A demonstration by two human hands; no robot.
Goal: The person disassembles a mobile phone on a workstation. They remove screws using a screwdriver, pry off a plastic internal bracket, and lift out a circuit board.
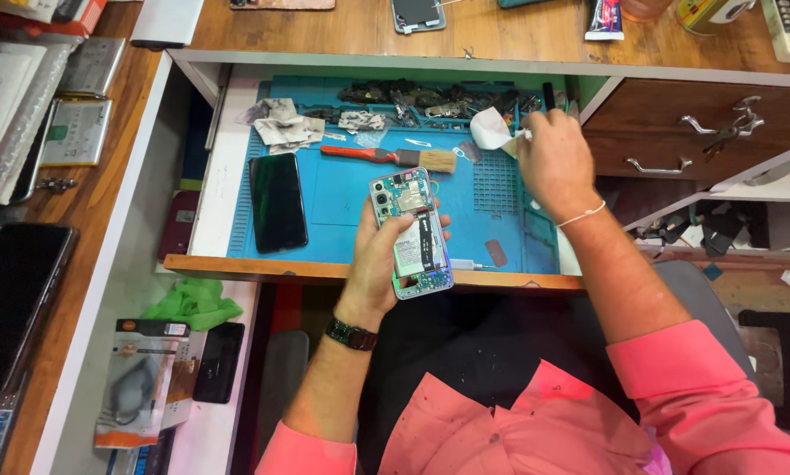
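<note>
Head view: you are holding an opened phone (413, 233), its back cover off and its circuit board and battery exposed, at the centre of the frame, just above the front edge of the open drawer (237, 264). Your left hand (379, 264) is gripping it from below, fingers wrapped around its edges. Your right hand (549, 158), right of centre, is pinching a small white piece (489, 128) between closed fingertips above the blue work mat (342, 198). A red-handled brush (386, 157) is lying on the mat in the upper centre, and a dark phone (277, 202) is lying face-up at centre left.
</note>
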